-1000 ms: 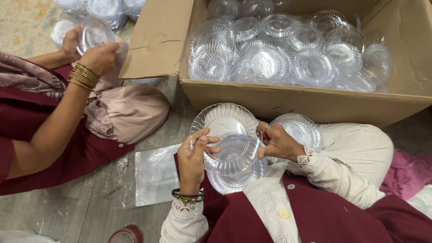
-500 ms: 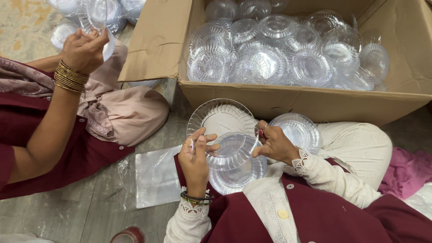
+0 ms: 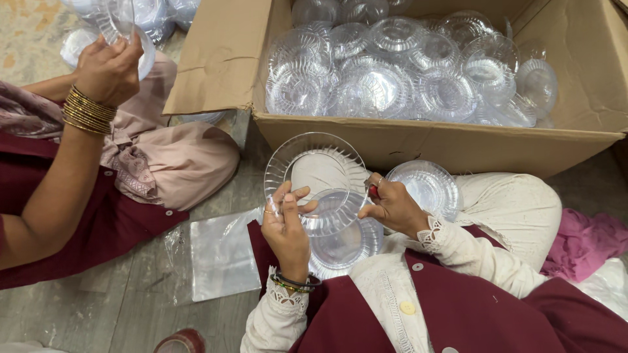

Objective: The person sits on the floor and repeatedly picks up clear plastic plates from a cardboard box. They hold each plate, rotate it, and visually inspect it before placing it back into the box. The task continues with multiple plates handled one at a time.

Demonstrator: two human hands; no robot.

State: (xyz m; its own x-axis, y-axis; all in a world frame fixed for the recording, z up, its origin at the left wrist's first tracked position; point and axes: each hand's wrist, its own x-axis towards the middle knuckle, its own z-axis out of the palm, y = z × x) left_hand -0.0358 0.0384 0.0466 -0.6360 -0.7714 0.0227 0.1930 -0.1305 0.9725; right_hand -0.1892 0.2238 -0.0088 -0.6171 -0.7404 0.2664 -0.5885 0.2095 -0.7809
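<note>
My left hand (image 3: 286,225) and my right hand (image 3: 391,206) both grip a small clear plastic bowl (image 3: 331,210) from either side, over my lap. Under it sits a stack of more clear bowls (image 3: 345,246). A larger clear ribbed plate (image 3: 315,162) lies just beyond the bowl, partly behind my left fingers. Another clear plate (image 3: 425,186) rests on my right knee, beside my right hand.
An open cardboard box (image 3: 418,140) in front of me holds several clear plates and bowls (image 3: 392,72). A co-worker sits at the left, their hand (image 3: 108,68) holding a clear dish up. A flat clear plastic bag (image 3: 221,253) lies on the floor. Pink cloth (image 3: 582,242) lies at the right.
The co-worker's hand has lifted its clear dish higher and towards the top left. My hands keep hold of the small bowl and have barely shifted.
</note>
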